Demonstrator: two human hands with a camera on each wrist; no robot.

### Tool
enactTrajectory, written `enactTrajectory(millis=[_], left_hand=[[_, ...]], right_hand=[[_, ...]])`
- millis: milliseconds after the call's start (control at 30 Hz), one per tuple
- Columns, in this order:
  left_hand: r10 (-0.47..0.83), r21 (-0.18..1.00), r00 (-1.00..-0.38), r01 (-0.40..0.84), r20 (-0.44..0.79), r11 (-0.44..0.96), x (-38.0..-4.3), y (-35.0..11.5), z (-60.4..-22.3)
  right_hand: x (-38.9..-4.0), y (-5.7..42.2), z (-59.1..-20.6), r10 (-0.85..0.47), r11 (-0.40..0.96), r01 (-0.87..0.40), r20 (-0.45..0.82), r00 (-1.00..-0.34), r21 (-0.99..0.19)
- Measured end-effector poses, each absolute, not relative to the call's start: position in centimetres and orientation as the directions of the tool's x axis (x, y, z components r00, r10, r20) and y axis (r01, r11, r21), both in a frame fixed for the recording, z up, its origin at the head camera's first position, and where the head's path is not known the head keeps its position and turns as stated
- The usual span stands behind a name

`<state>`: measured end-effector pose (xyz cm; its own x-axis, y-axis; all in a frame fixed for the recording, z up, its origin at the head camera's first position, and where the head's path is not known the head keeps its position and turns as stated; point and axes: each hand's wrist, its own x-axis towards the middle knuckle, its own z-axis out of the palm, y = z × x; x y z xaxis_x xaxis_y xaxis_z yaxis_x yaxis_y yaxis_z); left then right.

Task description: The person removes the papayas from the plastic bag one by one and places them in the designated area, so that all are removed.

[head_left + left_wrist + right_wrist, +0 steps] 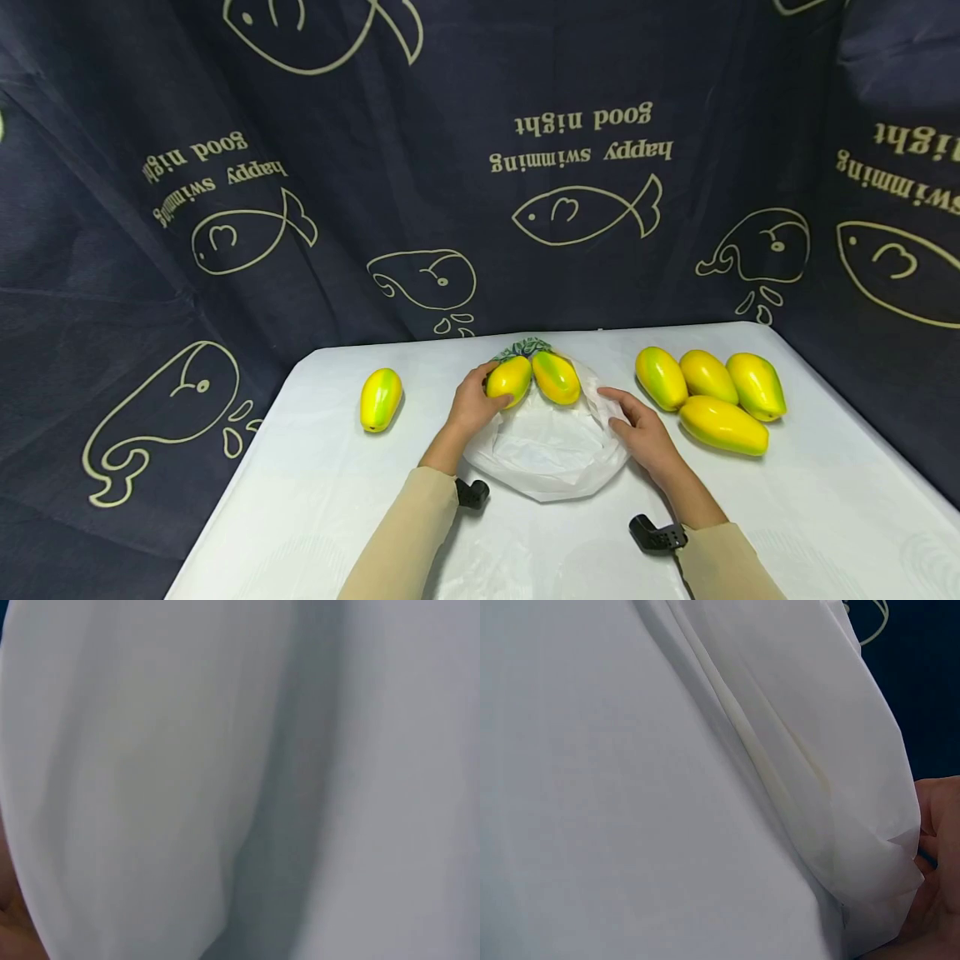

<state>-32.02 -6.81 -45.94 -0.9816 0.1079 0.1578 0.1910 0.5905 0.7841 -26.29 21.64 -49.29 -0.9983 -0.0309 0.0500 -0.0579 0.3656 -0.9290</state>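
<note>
In the head view, a white plastic bag [551,450] with a green print at its far end lies on the table, its mouth spread toward me. My left hand [474,406] grips a yellow-green papaya [509,380] at the bag's left side, thumb across the fruit. Beside it a second papaya [556,377] rests at the far part of the bag. My right hand [645,433] pinches the bag's right rim between thumb and fingers. Both wrist views are mostly filled by white plastic; the right hand [937,862] shows at one edge, partly behind the bag.
One papaya [381,400] lies apart on the left of the white table [300,517]. Several more sit grouped at the right, among them a papaya [723,425] nearest me. A dark patterned cloth [450,150] hangs behind the table and along its sides.
</note>
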Motion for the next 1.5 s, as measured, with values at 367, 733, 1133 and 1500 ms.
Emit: enactTrajectory(millis=[367,733,1133,1500], left_hand=[[0.086,0.794,-0.979,0.199,0.183,0.575,-31.7,-7.1,-45.9],[0.069,0.864,-0.971,0.236,0.229,0.445,-30.3,-8.0,-45.5],[-0.048,0.916,-0.959,0.253,0.281,0.311,-29.3,-9.5,-44.2],[-0.199,0.923,-0.931,0.238,0.305,0.304,-29.0,-11.4,-44.3]], right_hand=[[-26.1,21.5,-49.0,-0.042,0.366,-0.065,0.053,-0.998,-0.928],[-26.3,21.6,-49.3,-0.03,0.379,-0.05,0.042,-0.999,-0.924],[-26.5,21.6,-49.4,-0.03,0.383,-0.046,0.037,-0.999,-0.923],[-26.3,21.5,-49.1,-0.028,0.392,-0.035,0.026,-0.999,-0.919]])
